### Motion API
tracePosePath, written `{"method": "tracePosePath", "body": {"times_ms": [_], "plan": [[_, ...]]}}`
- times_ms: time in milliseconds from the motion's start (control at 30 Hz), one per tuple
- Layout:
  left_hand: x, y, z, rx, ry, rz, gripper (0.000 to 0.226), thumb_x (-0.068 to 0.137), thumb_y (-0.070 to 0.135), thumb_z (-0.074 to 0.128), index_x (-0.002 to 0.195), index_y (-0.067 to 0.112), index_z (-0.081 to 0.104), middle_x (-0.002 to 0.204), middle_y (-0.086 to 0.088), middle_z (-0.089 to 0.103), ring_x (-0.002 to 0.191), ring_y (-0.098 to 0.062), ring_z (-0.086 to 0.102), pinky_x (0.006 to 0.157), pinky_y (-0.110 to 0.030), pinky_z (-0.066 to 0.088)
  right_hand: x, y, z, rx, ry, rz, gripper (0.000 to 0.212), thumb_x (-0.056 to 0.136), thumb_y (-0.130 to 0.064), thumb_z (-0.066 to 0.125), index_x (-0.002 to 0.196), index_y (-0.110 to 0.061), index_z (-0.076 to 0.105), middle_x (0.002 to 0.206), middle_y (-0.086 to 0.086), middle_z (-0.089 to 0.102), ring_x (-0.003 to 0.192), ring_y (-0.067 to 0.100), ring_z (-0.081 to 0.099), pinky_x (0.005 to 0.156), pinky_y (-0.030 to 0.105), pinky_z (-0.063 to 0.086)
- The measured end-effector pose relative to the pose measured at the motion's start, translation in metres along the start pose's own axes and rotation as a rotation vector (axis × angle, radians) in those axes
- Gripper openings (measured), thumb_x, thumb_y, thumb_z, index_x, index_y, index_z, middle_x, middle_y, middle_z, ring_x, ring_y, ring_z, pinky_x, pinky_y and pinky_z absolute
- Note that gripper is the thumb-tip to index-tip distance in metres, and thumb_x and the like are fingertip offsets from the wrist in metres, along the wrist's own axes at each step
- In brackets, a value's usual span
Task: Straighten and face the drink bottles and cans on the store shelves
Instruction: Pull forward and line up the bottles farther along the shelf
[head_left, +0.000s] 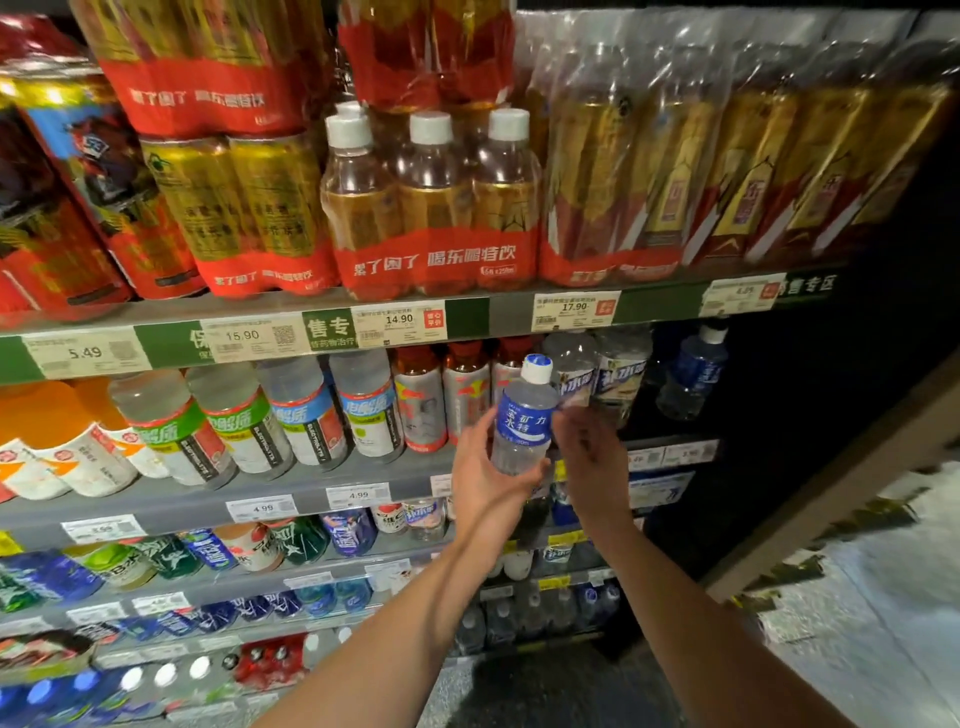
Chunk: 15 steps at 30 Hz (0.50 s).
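Blue-labelled and clear, one water bottle (521, 421) with a white cap sits in my left hand (485, 480), fingers curled round its lower half, held upright in front of the second shelf (311, 488). My right hand (592, 457) is just beside its label on the right, fingers loosely spread; whether they touch the bottle I cannot tell. Behind on that shelf I count four electrolyte bottles (306, 415) leaning left, then three red-capped bottles (441, 395), two clear ones (597, 374) and one more blue bottle (693, 374) standing alone at the far right. On the top shelf (509, 306), a six-pack (431, 208) shows three white caps in front
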<state>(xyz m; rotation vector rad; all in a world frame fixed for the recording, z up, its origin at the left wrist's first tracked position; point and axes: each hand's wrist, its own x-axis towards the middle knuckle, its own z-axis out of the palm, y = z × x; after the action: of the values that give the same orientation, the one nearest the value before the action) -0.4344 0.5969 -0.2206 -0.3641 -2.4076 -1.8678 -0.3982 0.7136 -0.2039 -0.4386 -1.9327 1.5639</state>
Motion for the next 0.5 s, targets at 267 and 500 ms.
{"method": "tracePosePath", "body": {"times_ms": [267, 500], "plan": [[-0.004, 0.033, 0.082, 0.272, 0.015, 0.256, 0.065, 0.077, 0.013, 0.064, 0.142, 0.014, 0.055, 0.102, 0.000, 0.053, 0.095, -0.016, 0.051, 0.086, -0.040, 0.051, 0.023, 0.012, -0.060, 0.228, -0.063, 0.178, 0.067, 0.071, 0.009, 0.082, 0.129, -0.002, 0.050, 0.109, 0.010, 0.072, 0.094, 0.011, 0.073, 0.076, 0.023, 0.057], [0.001, 0.040, 0.132, 0.083, 0.127, 0.213, 0.068, 0.079, 0.026, 0.078, 0.139, 0.027, 0.046, 0.130, 0.008, 0.048, 0.129, -0.005, 0.046, 0.110, -0.026, 0.041, 0.065, 0.026, -0.117, 0.078, 0.131, 0.093, 0.066, 0.068, -0.017, 0.089, 0.120, -0.025, 0.049, 0.098, -0.022, 0.070, 0.089, -0.010, 0.067, 0.073, 0.005, 0.049]]}}
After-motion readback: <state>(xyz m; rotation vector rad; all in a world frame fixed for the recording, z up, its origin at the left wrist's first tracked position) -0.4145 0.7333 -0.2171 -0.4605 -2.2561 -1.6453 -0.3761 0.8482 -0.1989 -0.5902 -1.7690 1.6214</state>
